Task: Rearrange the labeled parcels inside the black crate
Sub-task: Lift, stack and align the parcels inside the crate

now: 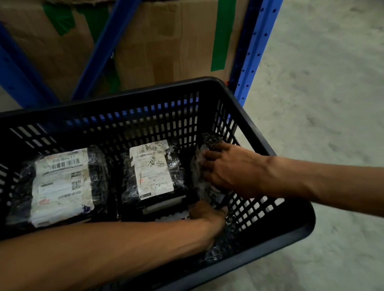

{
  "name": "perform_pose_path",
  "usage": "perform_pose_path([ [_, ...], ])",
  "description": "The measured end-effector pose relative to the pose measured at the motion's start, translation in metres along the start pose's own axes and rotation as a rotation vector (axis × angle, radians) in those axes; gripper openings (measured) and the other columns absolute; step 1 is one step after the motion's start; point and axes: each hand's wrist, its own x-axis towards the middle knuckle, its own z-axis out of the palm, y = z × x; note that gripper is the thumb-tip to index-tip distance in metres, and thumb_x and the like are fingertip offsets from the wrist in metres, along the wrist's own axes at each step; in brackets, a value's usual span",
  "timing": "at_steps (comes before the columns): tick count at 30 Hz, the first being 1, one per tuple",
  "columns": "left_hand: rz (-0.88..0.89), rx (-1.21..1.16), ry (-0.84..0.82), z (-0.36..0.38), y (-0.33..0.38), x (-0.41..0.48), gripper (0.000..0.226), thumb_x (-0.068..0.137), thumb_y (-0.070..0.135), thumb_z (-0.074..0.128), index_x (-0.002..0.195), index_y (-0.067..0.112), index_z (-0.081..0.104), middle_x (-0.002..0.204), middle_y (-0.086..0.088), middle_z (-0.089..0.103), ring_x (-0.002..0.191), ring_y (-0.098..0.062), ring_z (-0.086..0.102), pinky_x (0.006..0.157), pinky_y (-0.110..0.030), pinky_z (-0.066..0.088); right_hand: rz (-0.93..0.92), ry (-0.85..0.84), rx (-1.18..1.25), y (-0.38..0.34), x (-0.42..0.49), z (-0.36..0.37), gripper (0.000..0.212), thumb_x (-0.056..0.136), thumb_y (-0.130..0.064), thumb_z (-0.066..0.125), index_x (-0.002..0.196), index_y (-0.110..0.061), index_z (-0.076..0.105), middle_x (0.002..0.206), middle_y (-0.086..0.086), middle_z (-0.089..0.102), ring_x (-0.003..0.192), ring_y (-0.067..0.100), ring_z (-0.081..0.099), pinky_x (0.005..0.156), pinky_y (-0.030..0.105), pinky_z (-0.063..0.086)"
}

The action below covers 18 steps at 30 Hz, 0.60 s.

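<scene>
A black slotted crate (265,143) sits on the concrete floor. Inside it, a wide black-wrapped parcel (61,186) with a white barcode label lies flat at the left. A narrower labelled parcel (152,172) lies in the middle. At the right wall a third wrapped parcel (201,168) stands on edge. My right hand (228,167) grips its upper side. My left hand (208,216) reaches across the crate and holds its lower end, fingers tucked beneath it. The third parcel's label is hidden.
Blue steel rack uprights (255,38) and diagonal braces stand just behind the crate. Large cardboard boxes (164,37) with green tape fill the rack. Bare concrete floor (333,84) stretches to the right of the crate.
</scene>
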Motion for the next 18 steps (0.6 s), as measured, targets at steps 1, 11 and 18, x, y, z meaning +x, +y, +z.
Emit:
perform_pose_path([
  [1,-0.011,-0.026,-0.007,-0.002,0.001,-0.006,0.048,0.087,0.035,0.067,0.125,0.006,0.065,0.127,-0.014,0.069,0.119,-0.031,0.064,0.100,-0.037,0.051,0.004,0.036,0.089,0.008,-0.001,-0.006,0.040,0.087,-0.027,0.053,0.126,-0.019,0.058,0.128,0.007,0.064,0.125,0.029,0.055,0.110,0.050,0.036],
  [11,0.037,-0.435,0.079,-0.157,0.031,-0.137,0.030,0.078,0.056,0.065,0.071,0.030,0.080,0.075,0.014,0.075,0.082,-0.010,0.064,0.069,-0.028,0.040,0.137,0.066,1.650,0.081,-0.029,-0.072,0.038,0.092,-0.040,0.059,0.124,-0.020,0.064,0.117,0.004,0.074,0.107,0.022,0.071,0.092,0.042,0.056],
  [18,0.141,-0.590,0.224,-0.206,0.025,-0.097,0.033,0.094,0.035,0.060,0.104,0.007,0.076,0.097,-0.008,0.081,0.092,-0.027,0.077,0.087,-0.040,0.059,0.617,0.033,2.443,0.026,0.029,-0.057,0.033,0.091,-0.032,0.064,0.110,-0.007,0.072,0.102,0.010,0.079,0.081,0.019,0.078,0.067,0.031,0.064],
])
